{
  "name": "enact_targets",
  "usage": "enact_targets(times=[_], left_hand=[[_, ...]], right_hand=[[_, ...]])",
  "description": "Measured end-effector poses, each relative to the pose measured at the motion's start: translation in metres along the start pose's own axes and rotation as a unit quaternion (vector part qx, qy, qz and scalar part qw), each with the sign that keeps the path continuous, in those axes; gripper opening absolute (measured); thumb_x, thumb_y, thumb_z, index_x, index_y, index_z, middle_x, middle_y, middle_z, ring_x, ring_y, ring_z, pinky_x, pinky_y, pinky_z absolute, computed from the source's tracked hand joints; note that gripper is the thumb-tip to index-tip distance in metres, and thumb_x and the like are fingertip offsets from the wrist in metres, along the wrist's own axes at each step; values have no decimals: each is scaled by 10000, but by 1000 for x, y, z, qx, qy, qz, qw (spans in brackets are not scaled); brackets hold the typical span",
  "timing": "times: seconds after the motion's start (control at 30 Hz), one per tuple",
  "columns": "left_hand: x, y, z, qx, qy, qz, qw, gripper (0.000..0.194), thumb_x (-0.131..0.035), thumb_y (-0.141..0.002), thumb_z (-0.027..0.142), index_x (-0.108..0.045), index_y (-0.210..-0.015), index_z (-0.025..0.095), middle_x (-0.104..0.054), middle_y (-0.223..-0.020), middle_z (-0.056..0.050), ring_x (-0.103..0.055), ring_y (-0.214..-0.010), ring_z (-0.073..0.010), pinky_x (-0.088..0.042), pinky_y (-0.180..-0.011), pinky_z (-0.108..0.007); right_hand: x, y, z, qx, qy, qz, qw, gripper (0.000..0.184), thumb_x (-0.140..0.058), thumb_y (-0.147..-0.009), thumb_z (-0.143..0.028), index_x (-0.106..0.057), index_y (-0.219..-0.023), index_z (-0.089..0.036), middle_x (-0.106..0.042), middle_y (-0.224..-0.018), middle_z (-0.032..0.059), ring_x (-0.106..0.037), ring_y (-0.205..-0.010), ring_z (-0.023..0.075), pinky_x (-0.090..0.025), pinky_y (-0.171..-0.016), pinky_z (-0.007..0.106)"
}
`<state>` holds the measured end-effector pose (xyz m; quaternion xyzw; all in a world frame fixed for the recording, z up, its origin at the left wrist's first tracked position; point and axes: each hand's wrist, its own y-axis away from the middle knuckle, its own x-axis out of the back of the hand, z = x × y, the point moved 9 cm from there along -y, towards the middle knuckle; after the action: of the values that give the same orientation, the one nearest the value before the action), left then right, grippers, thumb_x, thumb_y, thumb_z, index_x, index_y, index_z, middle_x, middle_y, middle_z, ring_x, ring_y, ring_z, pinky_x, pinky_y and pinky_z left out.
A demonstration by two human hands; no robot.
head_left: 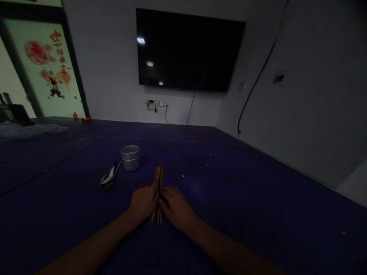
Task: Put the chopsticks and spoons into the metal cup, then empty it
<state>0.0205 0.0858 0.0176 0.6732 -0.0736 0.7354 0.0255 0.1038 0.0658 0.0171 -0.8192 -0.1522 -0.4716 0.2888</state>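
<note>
Several wooden chopsticks (158,172) lie side by side on the purple surface in front of me, pointing away, their near ends fanned into two groups. From the left, my left hand (144,201) closes on them, its thumb laid along the sticks. My right hand (178,209) presses in from the right, thumb and fingers closed against the same chopsticks. Both hands hide the middle of the bundle. Beyond and to the left stands a grey metal cup (131,160), upright. Beside it lie spoons (108,177), one with a pale handle; the dim light blurs their details.
The purple surface (243,191) reaches to the walls, with small white scraps on its right part. A television (189,49) hangs on the far wall above a socket strip (160,103). A black cable (258,78) dangles at right. Clear plastic (31,130) lies far left.
</note>
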Motion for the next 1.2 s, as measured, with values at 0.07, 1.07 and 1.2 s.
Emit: enact_targets(times=[0.07, 1.07, 1.2], left_hand=[[0, 0, 1, -3, 1, -1, 1000, 378, -250, -907, 266, -435, -1224, 175, -689, -883, -104, -664, -809, -221, -484, -677, -316], [0, 0, 1, -14, -17, 1, 1000, 413, -240, -918, 308, -435, -1265, 199, -683, -861, -93, -658, -792, -214, -481, -689, -316], [1, 0, 2, -13, -5, 0, 1000, 411, -247, -915, 311, -430, -1267, 202, -686, -866, -90, -657, -798, -206, -480, -695, -308]], right_hand=[[0, 0, -1, -1, 4, -4, 1000, 304, -407, -892, -252, -553, -1152, -194, -577, -1184, 98, -450, -1188, 226, -276, -1023, 448], [0, 0, -4, 12, 13, -9, 1000, 311, -409, -889, -248, -543, -1166, -201, -574, -1173, 94, -459, -1169, 223, -273, -1020, 460], [0, 1, -3, 5, 17, -13, 1000, 338, -401, -889, -247, -526, -1196, -181, -558, -1199, 106, -431, -1199, 230, -266, -1030, 460]])
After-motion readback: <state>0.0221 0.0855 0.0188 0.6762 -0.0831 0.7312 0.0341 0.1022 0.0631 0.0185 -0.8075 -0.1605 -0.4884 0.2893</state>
